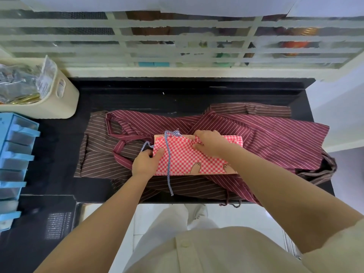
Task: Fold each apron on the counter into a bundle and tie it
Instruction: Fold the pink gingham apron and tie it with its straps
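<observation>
A red-and-white checked apron (183,158), folded into a long flat rectangle, lies on top of a maroon striped apron (275,142) and a brown striped apron (96,150) spread over the black counter (177,95). A blue-and-white striped tie string (169,174) trails across the checked apron toward the counter's front edge. My left hand (145,162) grips the checked apron's left end, thumb on top. My right hand (210,143) pinches a bunched fold at its upper middle.
A cream basket (63,95) full of packets stands at the back left. Blue plastic drawers (15,164) line the left edge. A barred window runs behind the counter. Brown apron fabric (323,166) hangs over the right front corner.
</observation>
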